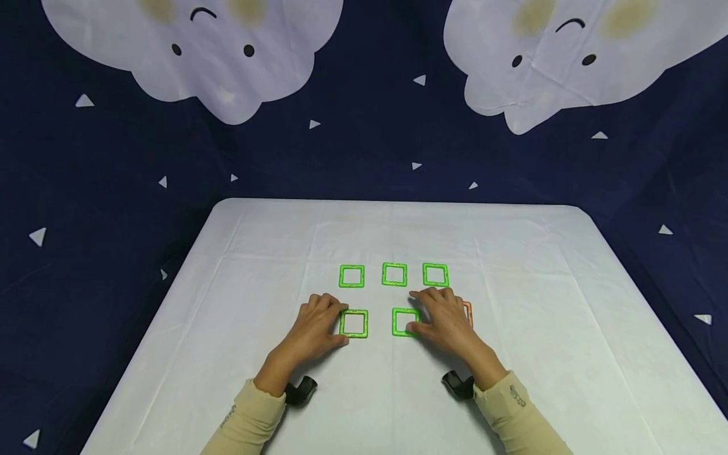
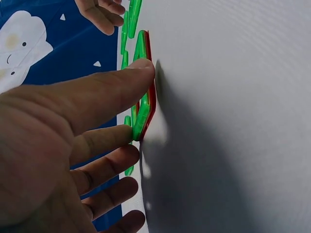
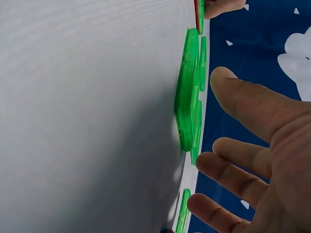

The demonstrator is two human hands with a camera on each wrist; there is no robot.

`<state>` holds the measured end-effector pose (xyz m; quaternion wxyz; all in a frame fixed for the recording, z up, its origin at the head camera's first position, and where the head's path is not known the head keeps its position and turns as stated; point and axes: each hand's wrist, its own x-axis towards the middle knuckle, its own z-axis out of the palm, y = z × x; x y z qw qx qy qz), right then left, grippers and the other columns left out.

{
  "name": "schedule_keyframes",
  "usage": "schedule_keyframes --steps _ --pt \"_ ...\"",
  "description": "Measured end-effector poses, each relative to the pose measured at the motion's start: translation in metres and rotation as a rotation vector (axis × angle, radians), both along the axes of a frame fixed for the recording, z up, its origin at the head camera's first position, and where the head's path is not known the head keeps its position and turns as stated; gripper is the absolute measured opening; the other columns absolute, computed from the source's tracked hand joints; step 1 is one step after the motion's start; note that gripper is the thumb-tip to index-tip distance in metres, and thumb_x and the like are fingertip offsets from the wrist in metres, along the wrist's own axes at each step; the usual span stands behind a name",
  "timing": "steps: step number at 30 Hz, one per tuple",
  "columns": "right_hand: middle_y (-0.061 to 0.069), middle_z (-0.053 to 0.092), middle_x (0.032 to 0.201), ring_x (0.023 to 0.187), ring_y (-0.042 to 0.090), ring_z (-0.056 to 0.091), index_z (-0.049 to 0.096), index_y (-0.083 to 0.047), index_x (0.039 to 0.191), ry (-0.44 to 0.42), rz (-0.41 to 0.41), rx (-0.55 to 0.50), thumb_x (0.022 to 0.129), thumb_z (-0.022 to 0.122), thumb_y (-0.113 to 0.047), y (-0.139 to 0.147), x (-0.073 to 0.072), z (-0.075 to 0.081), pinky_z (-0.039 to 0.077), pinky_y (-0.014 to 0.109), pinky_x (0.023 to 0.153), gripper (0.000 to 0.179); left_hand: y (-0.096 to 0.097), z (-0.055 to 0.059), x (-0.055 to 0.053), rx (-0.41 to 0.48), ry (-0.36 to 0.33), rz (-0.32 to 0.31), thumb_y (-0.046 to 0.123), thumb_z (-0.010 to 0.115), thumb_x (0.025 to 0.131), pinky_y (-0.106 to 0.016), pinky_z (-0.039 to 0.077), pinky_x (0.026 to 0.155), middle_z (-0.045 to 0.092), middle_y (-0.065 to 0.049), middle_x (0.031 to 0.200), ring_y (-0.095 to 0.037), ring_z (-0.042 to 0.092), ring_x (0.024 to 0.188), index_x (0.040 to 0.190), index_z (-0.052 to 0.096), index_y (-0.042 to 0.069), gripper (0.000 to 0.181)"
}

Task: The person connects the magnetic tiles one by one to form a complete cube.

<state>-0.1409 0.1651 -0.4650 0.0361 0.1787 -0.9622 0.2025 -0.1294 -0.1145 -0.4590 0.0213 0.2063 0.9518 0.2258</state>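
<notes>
My left hand (image 1: 315, 328) pinches a green square magnetic tile (image 1: 366, 323) between thumb and forefinger, at its near and far edges. In the left wrist view a red tile (image 2: 152, 104) shows flat against the underside of that green one. On the right, my right hand (image 1: 446, 325) hovers over another green square tile (image 1: 394, 322), thumb and fingers spread. Its fingers stand apart from the green tile (image 3: 183, 102) in the right wrist view. An orange tile (image 1: 469, 314) peeks out from behind the right hand, mostly hidden.
Three green square tiles form a row farther back: a left one (image 1: 341, 276), a middle one (image 1: 384, 274) and a right one (image 1: 425, 275). They lie on a white-covered table (image 1: 273, 240). Behind hangs a dark blue cloth (image 1: 364, 151) with clouds and triangles.
</notes>
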Motion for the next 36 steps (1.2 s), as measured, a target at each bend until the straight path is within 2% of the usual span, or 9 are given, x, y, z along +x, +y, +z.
schedule_keyframes --steps 17,24,36 --pt "0.003 0.061 0.110 0.098 0.026 0.045 0.064 -0.015 0.117 -0.027 -0.009 -0.001 0.072 0.080 -0.033 -0.0034 -0.0075 0.0010 0.033 0.040 0.079 0.051 -0.0012 0.0007 -0.0013 -0.014 0.026 0.005 0.028 0.081 0.073 -0.041 0.033 0.084 0.054 -0.005 0.109 -0.023 0.041 0.100 0.118 0.062 0.008 0.053" --pt "0.001 0.062 0.103 0.096 0.025 0.045 0.067 -0.016 0.109 -0.003 -0.003 0.000 0.072 0.079 -0.030 -0.0032 -0.0082 -0.0022 0.032 0.037 0.074 0.041 -0.0014 -0.0021 0.0015 -0.024 0.029 0.000 0.028 0.082 0.071 -0.040 0.032 0.084 0.055 -0.005 0.107 -0.022 0.042 0.100 0.116 0.063 0.007 0.053" --pt "-0.003 0.060 0.092 0.089 0.021 0.044 0.071 -0.017 0.095 0.018 -0.023 -0.019 0.071 0.080 -0.025 -0.0046 -0.0092 -0.0055 0.029 0.034 0.071 0.027 -0.0013 -0.0005 0.0064 -0.024 0.024 -0.010 0.027 0.082 0.071 -0.041 0.032 0.084 0.054 -0.005 0.105 -0.022 0.042 0.098 0.115 0.063 0.007 0.052"
